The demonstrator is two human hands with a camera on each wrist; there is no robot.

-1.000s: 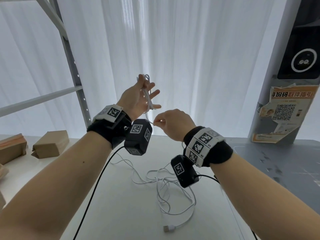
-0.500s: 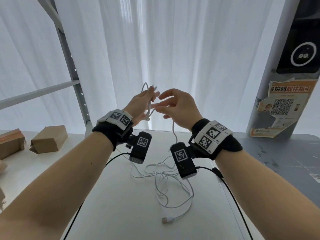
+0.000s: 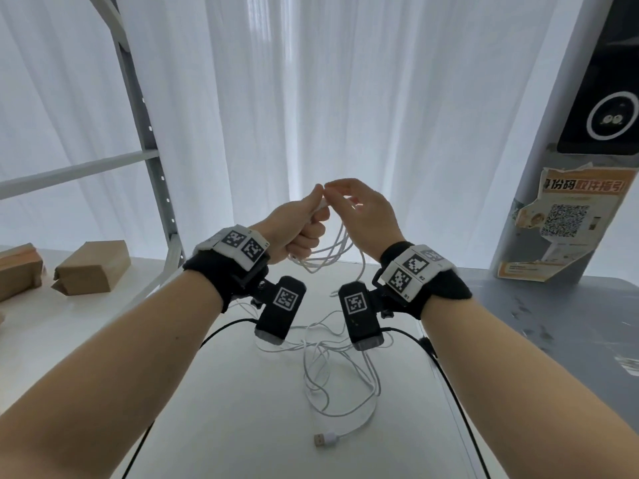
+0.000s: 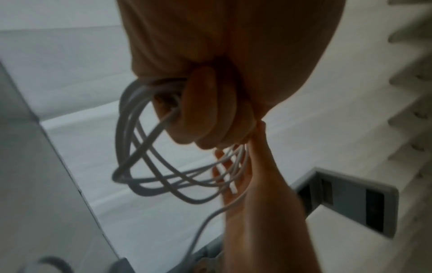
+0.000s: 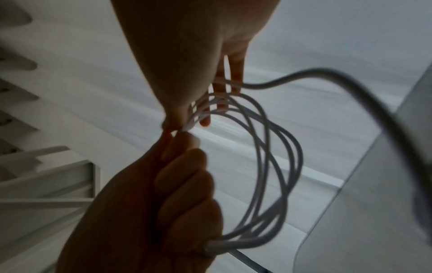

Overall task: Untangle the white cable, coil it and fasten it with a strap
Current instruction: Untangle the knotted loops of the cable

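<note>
The white cable [image 3: 329, 254] hangs in several loops from my left hand [image 3: 298, 230], which grips them in a fist above the table's far edge. In the left wrist view the cable loops [image 4: 149, 166] droop below the left hand [image 4: 210, 96]. My right hand [image 3: 359, 216] meets the left thumb, its thumb and fingertips pinching a strand, the other fingers straight behind the cable loops [image 5: 268, 157]. The rest of the cable lies tangled on the white table [image 3: 221, 426], ending in a USB plug [image 3: 324, 440] near me.
Brown cardboard boxes [image 3: 92, 267] sit at the table's left. A grey shelf upright [image 3: 152, 167] rises behind them. A grey pillar with a torn poster [image 3: 574, 229] stands at the right, over a grey surface [image 3: 570, 323]. Black camera leads [image 3: 449, 392] trail from both wrists.
The right hand rose from below and carried a strand up to the left hand. The left hand closed into a fist round the loops, and both hands came lower and together.
</note>
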